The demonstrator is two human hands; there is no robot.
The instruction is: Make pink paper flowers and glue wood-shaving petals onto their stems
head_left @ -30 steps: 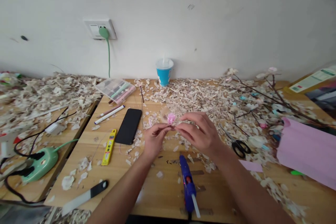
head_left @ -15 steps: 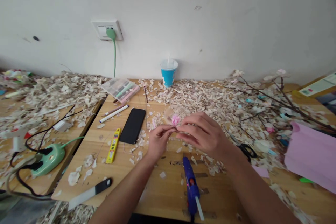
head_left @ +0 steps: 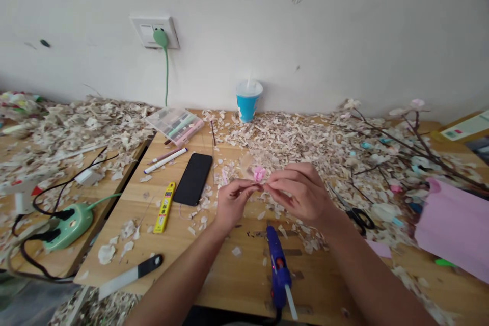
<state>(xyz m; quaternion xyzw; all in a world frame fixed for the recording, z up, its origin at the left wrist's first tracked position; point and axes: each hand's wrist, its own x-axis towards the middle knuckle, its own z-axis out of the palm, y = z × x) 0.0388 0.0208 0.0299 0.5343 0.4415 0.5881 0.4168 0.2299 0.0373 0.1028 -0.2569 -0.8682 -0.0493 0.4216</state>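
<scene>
While your left hand (head_left: pixel 232 204) pinched the pink flower (head_left: pixel 260 173) at its base, grip nearly closed, the bloom stood clear above your fingertips, probably to spare the petals; it was between both hands, over the counter (head_left: pixel 225 285); your right hand (head_left: pixel 300 191) had its fingertips bunched beside that base, but whether they gripped anything could not be told; the glue gun (head_left: pixel 278 267) lay near you, likely for easy reach.

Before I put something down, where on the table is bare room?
Nearly bare wood lies between the left forearm and the glue gun, also between that forearm, the yellow box and the black handle. Crowded: along the wall, pale scraps.
</scene>
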